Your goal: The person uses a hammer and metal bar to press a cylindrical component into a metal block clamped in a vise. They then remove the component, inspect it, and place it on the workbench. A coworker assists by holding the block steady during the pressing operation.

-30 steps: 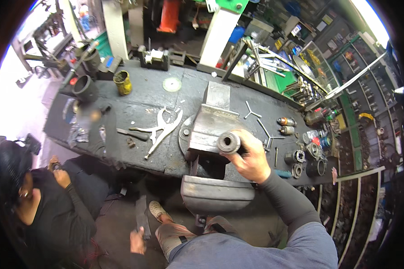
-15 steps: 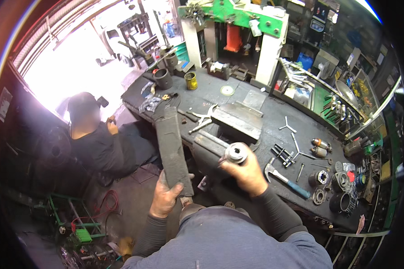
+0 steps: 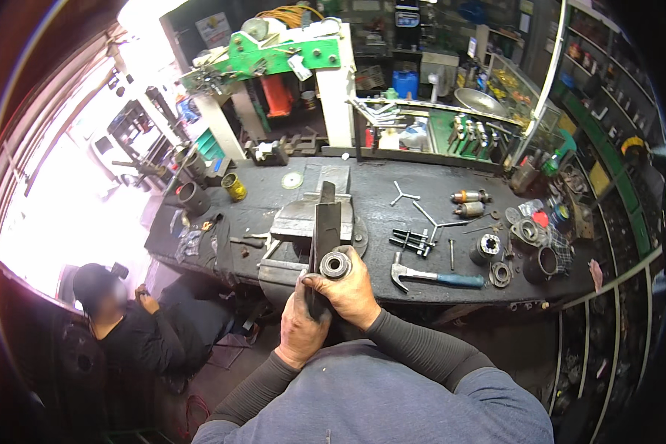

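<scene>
My left hand (image 3: 303, 325) is closed around the lower end of a long dark metal bar (image 3: 328, 226), which stands almost edge-on in front of me. Close against it, my right hand (image 3: 354, 292) grips a round steel part (image 3: 335, 265) with a ridged rim and a hole through its centre. The two hands touch or nearly touch, and the right thumb reaches across toward the bar. Behind the bar is a bench vise (image 3: 296, 222), partly covered by it. My right fingers under the round part are hidden.
On the dark workbench (image 3: 381, 251) lie a blue-handled claw hammer (image 3: 436, 277), a black puller (image 3: 413, 243), a three-armed wrench (image 3: 405, 194) and several cylindrical metal parts. A green-topped press (image 3: 285, 63) rises behind. To my left a co-worker (image 3: 137, 325) in dark clothes sits low.
My view has swung to the right. The bar has turned from showing its broad face to nearly edge-on, and my hands have come together, bringing the round part beside it.
</scene>
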Demonstrator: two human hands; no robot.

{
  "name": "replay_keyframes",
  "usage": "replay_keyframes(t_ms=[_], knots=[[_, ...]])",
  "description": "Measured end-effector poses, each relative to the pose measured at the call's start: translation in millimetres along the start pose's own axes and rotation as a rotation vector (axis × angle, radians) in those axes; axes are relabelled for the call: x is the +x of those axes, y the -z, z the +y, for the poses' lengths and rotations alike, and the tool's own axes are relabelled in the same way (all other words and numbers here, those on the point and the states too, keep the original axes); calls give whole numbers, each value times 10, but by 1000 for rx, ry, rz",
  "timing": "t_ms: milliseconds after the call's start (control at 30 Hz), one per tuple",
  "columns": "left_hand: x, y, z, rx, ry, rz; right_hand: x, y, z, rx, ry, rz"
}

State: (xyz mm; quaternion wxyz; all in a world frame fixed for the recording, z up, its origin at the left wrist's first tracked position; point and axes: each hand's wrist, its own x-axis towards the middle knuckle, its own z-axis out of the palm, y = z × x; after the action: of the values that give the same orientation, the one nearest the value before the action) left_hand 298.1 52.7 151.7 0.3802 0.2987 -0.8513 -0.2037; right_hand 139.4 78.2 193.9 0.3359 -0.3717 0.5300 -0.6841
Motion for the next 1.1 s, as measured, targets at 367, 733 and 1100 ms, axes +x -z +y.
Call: replay_keyframes(t_ms=[367, 733, 1100], knots=[[440, 245, -186, -769, 338, -135, 218, 191, 155, 277, -30, 127], [822, 724, -292, 182, 119, -466, 140, 587, 4, 341, 15, -41], [732, 844, 205, -634, 247, -506, 88, 185, -256, 648, -83, -232]])
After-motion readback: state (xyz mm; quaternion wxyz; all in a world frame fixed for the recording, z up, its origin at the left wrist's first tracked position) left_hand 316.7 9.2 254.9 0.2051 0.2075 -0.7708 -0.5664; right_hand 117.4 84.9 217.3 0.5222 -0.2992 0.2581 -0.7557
